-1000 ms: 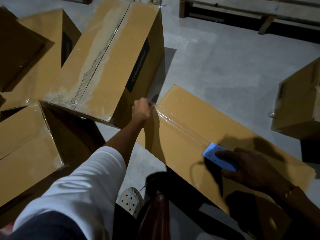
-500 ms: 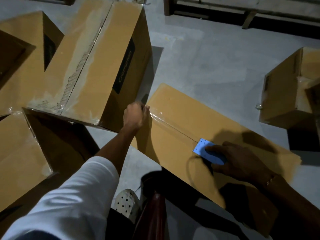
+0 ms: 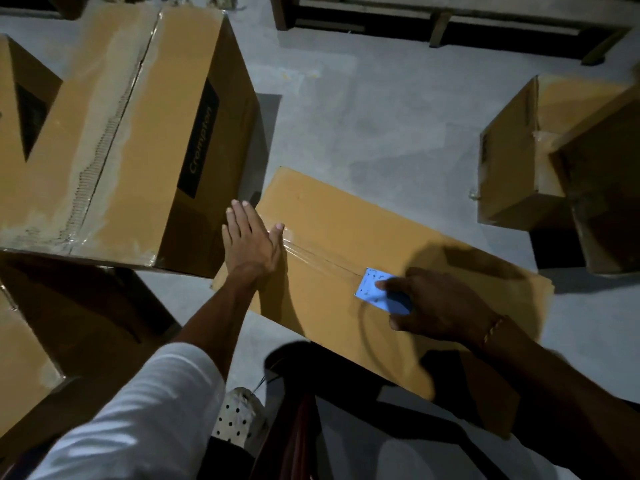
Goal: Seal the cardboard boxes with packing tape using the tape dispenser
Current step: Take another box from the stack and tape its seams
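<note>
The gray floor (image 3: 381, 109) carries several cardboard boxes, the biggest being the tall printed box (image 3: 145, 133) at the left, its top seam already under tape, which suggests it is finished. Just beside it lies the long flat box (image 3: 346, 230), the one being sealed; its long axis runs from the upper left, near the tall box, down toward the lower right, and its center seam follows that same line. A smaller box (image 3: 512, 161) stands well apart at the right. A clear strip of tape (image 3: 311, 258) lies along the seam between the two hands. The left hand (image 3: 251, 244) rests flat at the near-left end of the box, fingers spread and straight with the thumb on the tape, probably to anchor the strip's start and keep the flaps down. The right hand (image 3: 440, 306) curls its fingers around the blue tape dispenser (image 3: 375, 289), which sits on the seam about midway along the box, its flat front plate facing back up the tape toward the left hand, likely so it can be drawn onward toward the far end.
</note>
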`<state>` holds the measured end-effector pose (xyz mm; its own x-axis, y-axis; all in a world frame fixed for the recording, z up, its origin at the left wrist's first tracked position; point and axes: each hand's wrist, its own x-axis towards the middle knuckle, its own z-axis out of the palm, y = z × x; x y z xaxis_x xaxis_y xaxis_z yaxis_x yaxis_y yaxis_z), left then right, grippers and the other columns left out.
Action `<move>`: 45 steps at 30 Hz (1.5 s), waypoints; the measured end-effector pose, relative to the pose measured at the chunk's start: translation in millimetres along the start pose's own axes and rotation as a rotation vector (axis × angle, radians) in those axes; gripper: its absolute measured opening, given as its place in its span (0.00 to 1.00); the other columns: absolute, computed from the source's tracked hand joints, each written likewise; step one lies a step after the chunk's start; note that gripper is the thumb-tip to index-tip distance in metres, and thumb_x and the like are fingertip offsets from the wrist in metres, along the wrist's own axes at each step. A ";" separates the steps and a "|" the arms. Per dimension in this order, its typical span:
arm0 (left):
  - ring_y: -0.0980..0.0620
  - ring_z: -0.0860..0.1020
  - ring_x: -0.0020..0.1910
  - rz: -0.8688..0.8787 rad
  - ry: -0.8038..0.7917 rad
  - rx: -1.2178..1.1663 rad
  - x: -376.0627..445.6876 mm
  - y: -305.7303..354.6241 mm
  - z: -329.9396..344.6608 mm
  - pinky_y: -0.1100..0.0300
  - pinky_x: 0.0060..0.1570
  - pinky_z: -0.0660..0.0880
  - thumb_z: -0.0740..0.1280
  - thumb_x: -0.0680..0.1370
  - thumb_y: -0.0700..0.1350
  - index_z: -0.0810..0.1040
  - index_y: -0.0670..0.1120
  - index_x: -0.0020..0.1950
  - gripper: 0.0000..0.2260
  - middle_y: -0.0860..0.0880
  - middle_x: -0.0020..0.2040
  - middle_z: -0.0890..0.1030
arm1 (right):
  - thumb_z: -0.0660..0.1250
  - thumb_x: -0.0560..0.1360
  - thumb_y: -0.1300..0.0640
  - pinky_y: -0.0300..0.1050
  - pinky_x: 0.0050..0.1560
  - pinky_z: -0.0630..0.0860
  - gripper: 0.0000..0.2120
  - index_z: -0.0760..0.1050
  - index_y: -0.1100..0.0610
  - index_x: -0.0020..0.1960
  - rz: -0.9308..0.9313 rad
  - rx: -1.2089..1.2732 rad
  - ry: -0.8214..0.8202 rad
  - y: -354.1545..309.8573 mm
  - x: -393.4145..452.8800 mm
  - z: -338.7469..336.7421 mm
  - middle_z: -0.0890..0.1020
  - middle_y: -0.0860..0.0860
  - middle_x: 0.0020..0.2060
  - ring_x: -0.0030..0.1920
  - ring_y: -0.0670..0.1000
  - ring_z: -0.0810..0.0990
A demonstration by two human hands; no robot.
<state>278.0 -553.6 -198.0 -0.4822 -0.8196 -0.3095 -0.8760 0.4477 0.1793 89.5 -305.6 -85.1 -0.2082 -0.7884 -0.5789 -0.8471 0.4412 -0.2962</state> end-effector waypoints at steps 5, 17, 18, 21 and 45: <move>0.42 0.43 0.81 0.017 0.123 0.063 -35.2 15.4 28.3 0.46 0.79 0.44 0.40 0.82 0.66 0.44 0.39 0.81 0.38 0.39 0.82 0.44 | 0.69 0.70 0.37 0.44 0.45 0.64 0.32 0.67 0.39 0.73 -0.005 -0.064 0.034 -9.2 -2.6 -16.6 0.74 0.48 0.56 0.57 0.54 0.77; 0.42 0.42 0.81 0.014 0.124 0.052 -33.2 13.8 28.8 0.43 0.79 0.46 0.39 0.81 0.67 0.44 0.39 0.82 0.39 0.39 0.82 0.44 | 0.69 0.72 0.39 0.44 0.50 0.66 0.30 0.68 0.41 0.73 -0.013 -0.034 -0.004 -14.9 -6.1 -23.4 0.76 0.50 0.58 0.60 0.52 0.75; 0.42 0.43 0.81 0.009 0.134 0.060 -33.8 14.3 29.1 0.43 0.79 0.47 0.38 0.81 0.67 0.44 0.39 0.82 0.39 0.39 0.82 0.44 | 0.69 0.72 0.39 0.45 0.51 0.67 0.30 0.68 0.41 0.73 -0.002 -0.038 -0.006 -13.9 -4.7 -19.2 0.75 0.50 0.58 0.60 0.53 0.75; 0.41 0.44 0.81 0.015 0.159 0.101 -38.9 18.1 31.1 0.43 0.79 0.48 0.38 0.81 0.68 0.45 0.39 0.82 0.40 0.38 0.82 0.45 | 0.69 0.72 0.39 0.46 0.54 0.69 0.31 0.68 0.41 0.73 0.022 -0.031 -0.016 -11.0 0.4 -10.8 0.75 0.50 0.58 0.60 0.54 0.75; 0.43 0.42 0.81 0.239 0.021 0.112 -110.7 87.9 70.8 0.42 0.78 0.50 0.43 0.84 0.60 0.47 0.40 0.82 0.33 0.41 0.82 0.44 | 0.70 0.73 0.40 0.43 0.59 0.68 0.31 0.66 0.42 0.74 0.139 -0.069 -0.311 78.0 -57.1 -7.4 0.72 0.49 0.70 0.67 0.52 0.72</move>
<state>253.9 -398.2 -214.0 -0.6763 -0.6926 -0.2510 -0.7333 0.6654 0.1398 31.8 -229.4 -69.6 -0.1736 -0.5496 -0.8172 -0.8545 0.4966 -0.1524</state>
